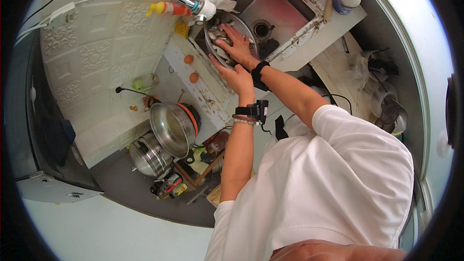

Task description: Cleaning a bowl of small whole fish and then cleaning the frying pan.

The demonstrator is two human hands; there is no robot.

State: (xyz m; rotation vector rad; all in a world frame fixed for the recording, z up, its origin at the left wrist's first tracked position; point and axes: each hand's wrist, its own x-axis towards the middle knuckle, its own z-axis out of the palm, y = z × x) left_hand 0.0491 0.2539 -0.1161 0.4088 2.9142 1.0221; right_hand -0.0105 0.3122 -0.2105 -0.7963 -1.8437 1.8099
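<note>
A metal bowl (218,48) of small grey fish (217,35) is seen set in a steel sink (280,9), directly under a white tap (203,7). The bowl's near rim is gripped by the left hand (235,78), fingers curled over the edge, while the right hand (235,41) is laid flat and spread among the fish (whether any single fish is pinched cannot be told). Dark bands are worn on both wrists, with a bead bracelet on the left. Two orange eggs (191,68) are seen resting on the white counter ledge (193,84) just left of the sink. Lower left, an open steel pot with an orange rim (175,126) is tilted beside a lidded steel pot (149,156).
</note>
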